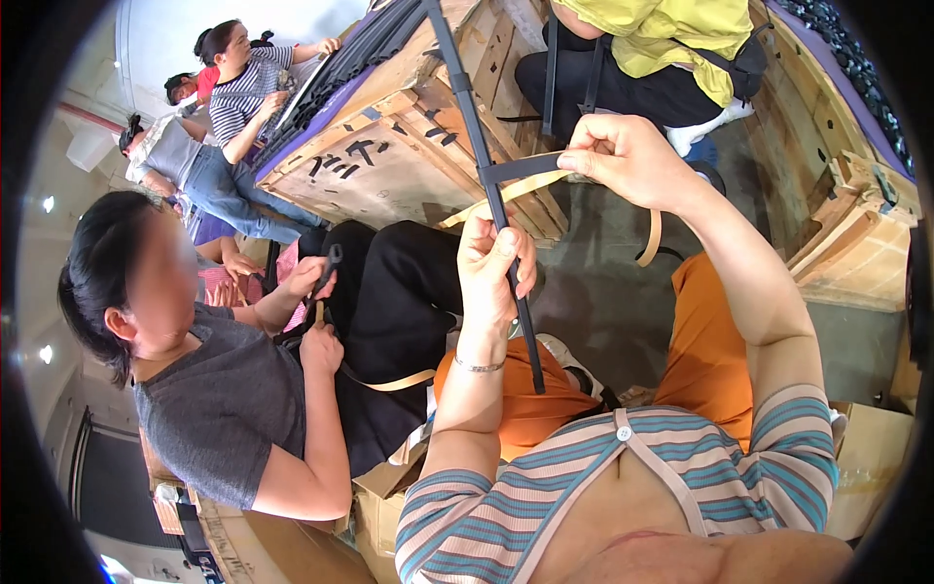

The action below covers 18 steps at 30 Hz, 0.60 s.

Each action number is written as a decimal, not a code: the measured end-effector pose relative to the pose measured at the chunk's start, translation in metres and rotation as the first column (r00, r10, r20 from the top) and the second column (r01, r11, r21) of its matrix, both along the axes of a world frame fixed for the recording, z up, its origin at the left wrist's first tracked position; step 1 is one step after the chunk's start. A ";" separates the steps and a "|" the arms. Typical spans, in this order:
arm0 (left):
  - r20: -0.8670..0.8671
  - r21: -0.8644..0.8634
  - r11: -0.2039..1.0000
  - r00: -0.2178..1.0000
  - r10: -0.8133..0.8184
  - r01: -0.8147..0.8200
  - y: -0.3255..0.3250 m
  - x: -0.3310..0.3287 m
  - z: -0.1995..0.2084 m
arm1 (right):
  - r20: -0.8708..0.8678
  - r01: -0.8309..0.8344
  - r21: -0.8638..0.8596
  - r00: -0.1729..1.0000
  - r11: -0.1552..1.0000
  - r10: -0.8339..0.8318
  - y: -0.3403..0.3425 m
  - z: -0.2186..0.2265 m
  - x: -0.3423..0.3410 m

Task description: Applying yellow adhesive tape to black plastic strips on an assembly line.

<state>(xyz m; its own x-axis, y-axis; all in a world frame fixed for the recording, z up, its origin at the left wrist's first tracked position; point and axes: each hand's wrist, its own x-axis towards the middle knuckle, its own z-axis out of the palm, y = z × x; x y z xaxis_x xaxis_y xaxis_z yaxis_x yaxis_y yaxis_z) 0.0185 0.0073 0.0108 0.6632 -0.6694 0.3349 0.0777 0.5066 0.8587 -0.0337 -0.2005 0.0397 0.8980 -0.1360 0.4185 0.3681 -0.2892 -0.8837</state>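
My left hand (496, 268) is closed around a long thin black bar (474, 122), which slants from the top of the picture down toward my lap. To its right, my right hand (623, 161) pinches the end of a flat black strip (525, 167) between thumb and fingertips. That strip runs sideways from the bar, just above my left hand, and its other end meets the bar. A narrow tan strip (535, 185) lies along its lower side; a loose tan end (652, 240) curls down below my right hand.
A co-worker in a grey shirt (224, 399) sits close on my left, holding a black piece and a tan strip. Wooden crates (341, 185) stand ahead, black bars piled on top. Another person in yellow (662, 58) sits opposite. Another crate (856, 234) stands right; cardboard (871, 457) lies beside me.
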 end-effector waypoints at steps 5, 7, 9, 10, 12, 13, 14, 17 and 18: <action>-0.031 -0.002 0.999 0.999 -0.044 0.044 0.004 0.002 -0.002 | 0.024 0.012 -0.049 1.000 0.999 -0.011 0.001 0.002 -0.003; -0.055 -0.010 0.999 0.997 -0.052 0.052 0.004 0.002 -0.003 | 0.046 0.010 -0.054 0.999 0.999 -0.007 0.002 0.003 -0.004; -0.042 -0.043 0.995 0.994 -0.096 0.094 0.005 0.002 -0.003 | -0.011 -0.030 -0.063 1.000 0.998 0.029 0.003 0.004 -0.005; -0.049 -0.029 0.996 0.995 -0.084 0.082 0.005 0.002 -0.003 | -0.039 -0.007 -0.067 0.999 0.998 0.005 0.003 0.004 -0.005; -0.020 -0.036 0.992 0.993 -0.119 0.118 0.006 0.001 -0.002 | -0.035 -0.038 -0.026 0.999 0.999 0.037 0.004 0.004 -0.005; -0.029 -0.023 0.994 0.994 -0.109 0.108 0.006 0.001 -0.002 | -0.035 -0.036 -0.025 0.999 0.999 0.036 0.004 0.003 -0.005; -0.042 -0.040 0.991 0.990 -0.132 0.130 0.006 0.000 -0.001 | 0.014 -0.017 -0.034 1.000 0.999 0.018 0.003 0.002 -0.005; -0.062 -0.069 0.984 0.983 -0.171 0.167 0.006 -0.001 0.000 | 0.050 0.016 -0.043 0.999 0.999 -0.014 0.001 0.001 -0.005; -0.063 -0.091 0.978 0.979 -0.196 0.190 0.006 0.000 0.001 | 0.025 0.024 -0.042 0.999 0.999 -0.023 0.000 0.001 -0.005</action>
